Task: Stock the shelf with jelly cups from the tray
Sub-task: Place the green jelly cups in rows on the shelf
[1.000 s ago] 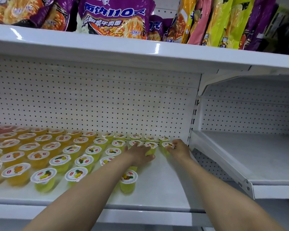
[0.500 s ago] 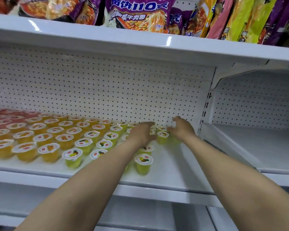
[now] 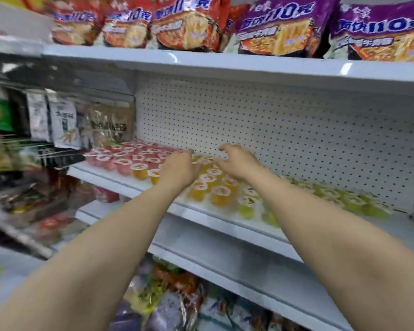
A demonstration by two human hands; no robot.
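Note:
Rows of jelly cups stand on the white shelf (image 3: pixel 208 215): red cups (image 3: pixel 127 161) at the left, orange cups (image 3: pixel 219 195) in the middle, green cups (image 3: pixel 246 207) to the right. Both my arms reach in over the orange rows. My left hand (image 3: pixel 179 169) hovers palm down just above the cups, its fingertips pointing at the back wall, and I see nothing in it. My right hand (image 3: pixel 237 161) hangs beside it with spread, loosely curled fingers that hold nothing. The frame is motion-blurred. No tray is in view.
Noodle packets (image 3: pixel 277 27) line the upper shelf. A neighbouring unit on the left holds snack bags (image 3: pixel 65 123). More packets (image 3: pixel 167 290) lie on the shelf below. A white pegboard wall (image 3: pixel 296 130) closes the back.
The view has swung left. Both hands have left the green cups at the right end of the rows and now hover over the orange cups in the middle.

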